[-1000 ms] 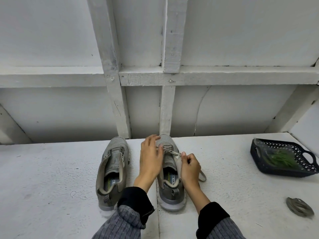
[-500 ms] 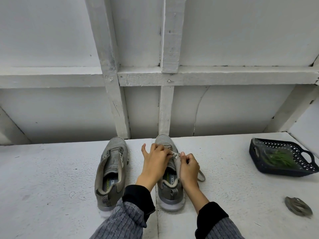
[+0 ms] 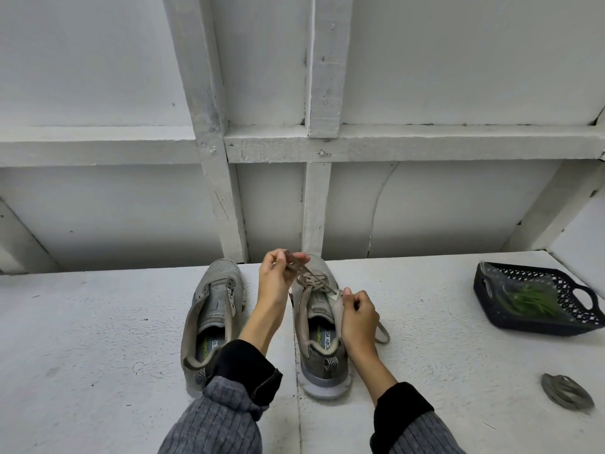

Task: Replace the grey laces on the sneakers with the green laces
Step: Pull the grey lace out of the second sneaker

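We pinch the grey lace [image 3: 306,276] in our left hand [image 3: 275,280], drawing it from the right sneaker [image 3: 319,319]; our right hand [image 3: 358,311] grips its side. The left sneaker [image 3: 212,309] beside it is unlaced. Green laces [image 3: 530,301] wait in the basket [image 3: 556,326] further right.

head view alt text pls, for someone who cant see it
A person's left hand pulls a grey lace up out of the right-hand sneaker while the right hand grips its side. The other sneaker is unlaced; a dark basket holds green laces.
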Action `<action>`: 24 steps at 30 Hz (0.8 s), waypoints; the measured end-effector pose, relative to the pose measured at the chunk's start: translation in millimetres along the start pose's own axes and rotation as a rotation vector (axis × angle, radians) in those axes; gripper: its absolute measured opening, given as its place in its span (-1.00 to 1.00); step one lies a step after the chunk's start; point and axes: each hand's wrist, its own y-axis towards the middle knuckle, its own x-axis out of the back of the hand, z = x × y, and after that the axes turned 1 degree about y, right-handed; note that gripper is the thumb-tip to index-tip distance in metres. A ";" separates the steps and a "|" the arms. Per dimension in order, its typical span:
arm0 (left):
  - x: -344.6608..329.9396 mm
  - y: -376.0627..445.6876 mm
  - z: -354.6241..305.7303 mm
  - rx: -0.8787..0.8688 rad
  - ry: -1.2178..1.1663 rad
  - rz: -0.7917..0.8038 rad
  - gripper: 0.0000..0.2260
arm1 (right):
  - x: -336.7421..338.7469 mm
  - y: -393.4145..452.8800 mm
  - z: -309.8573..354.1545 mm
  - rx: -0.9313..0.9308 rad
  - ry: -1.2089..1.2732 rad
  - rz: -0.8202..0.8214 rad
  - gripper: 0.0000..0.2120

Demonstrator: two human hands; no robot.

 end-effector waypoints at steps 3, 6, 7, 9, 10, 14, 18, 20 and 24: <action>4.1 3.2 -12.1 -0.030 -0.056 -0.066 -0.77 | 0.3 -0.2 0.1 -0.001 0.002 0.002 -0.67; 12.0 6.4 -17.0 -0.097 0.110 -0.138 -0.78 | 0.7 -0.7 0.1 0.002 -0.001 0.009 -0.67; 14.9 7.0 -17.3 -0.126 0.190 -0.161 -0.79 | 0.7 -0.8 0.2 0.005 -0.002 0.009 -0.67; 21.1 6.2 -16.0 -0.209 0.399 -0.178 -0.81 | 0.6 -0.7 0.2 0.008 -0.005 0.007 -0.67; 24.2 5.4 -14.2 -0.253 0.527 -0.168 -0.83 | 0.5 -0.6 -0.2 0.008 -0.004 0.008 -0.67; 33.4 4.6 1.3 -0.215 0.955 -0.070 -0.86 | -0.2 0.3 -1.5 -0.004 -0.007 0.001 -0.67; 38.9 5.1 22.1 0.086 1.079 0.133 -0.85 | -0.7 0.7 -1.4 -0.007 0.000 -0.005 -0.66; 36.7 3.3 24.5 0.137 1.072 0.149 -0.90 | -0.8 0.9 -1.6 -0.010 -0.001 -0.002 -0.65; 20.0 1.5 18.6 -0.090 1.071 0.057 -0.80 | -0.4 0.6 -1.7 -0.005 0.000 -0.007 -0.66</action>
